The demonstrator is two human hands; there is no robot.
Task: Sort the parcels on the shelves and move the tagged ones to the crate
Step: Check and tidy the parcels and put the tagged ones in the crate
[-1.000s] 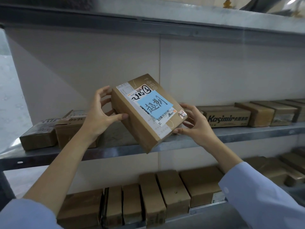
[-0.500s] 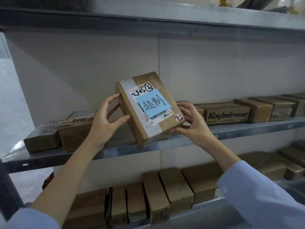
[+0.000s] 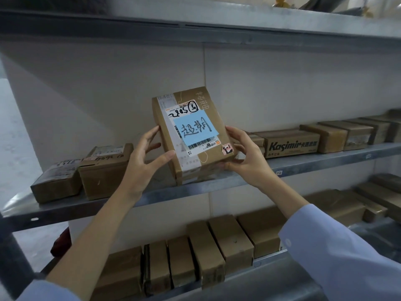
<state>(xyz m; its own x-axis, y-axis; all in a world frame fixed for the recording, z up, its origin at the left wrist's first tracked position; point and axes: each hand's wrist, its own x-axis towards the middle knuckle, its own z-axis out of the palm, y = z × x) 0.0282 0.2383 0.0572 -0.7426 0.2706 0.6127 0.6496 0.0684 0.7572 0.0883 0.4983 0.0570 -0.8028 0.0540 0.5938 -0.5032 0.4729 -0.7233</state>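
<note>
Cardboard parcel [image 3: 193, 135] with a blue note [image 3: 195, 129] is tilted above the middle shelf [image 3: 303, 164]; left hand [image 3: 143, 161] and right hand [image 3: 247, 157] grip its sides, fingers spread

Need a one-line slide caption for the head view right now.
Both hands, left hand and right hand, hold a cardboard parcel with a blue sticky note upright at the middle shelf.

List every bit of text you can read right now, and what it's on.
"超期", handwritten: blue sticky note on the parcel held between left hand and right hand.
"2805" and a circled "5", marker: the parcel's white label.
"Kasimir": side of a box on the middle shelf.
Barcode digits, fine label print and scrawls on the left boxes: unreadable.
</note>
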